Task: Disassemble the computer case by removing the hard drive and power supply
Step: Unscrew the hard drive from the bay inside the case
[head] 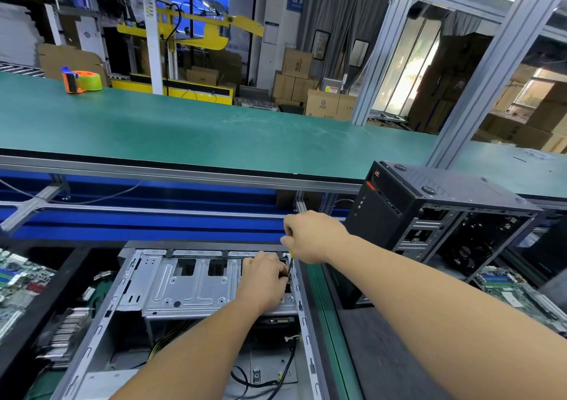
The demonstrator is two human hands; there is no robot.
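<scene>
At the lower centre of the frame the opened computer case [196, 301] is only partly stripped: a screwdriver [290, 264] is gripped by the right hand [310, 237], its tip steadied by the left hand's [264, 280] curled fingers at the drive cage [190, 283], cables remaining inside.

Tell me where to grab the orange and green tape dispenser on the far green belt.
Grip the orange and green tape dispenser by its orange handle frame at the left end, coming from above. It stands upright on the green belt, apart from anything else; the green roll fills the right side, so the frame probably gives the firmer hold.
</scene>
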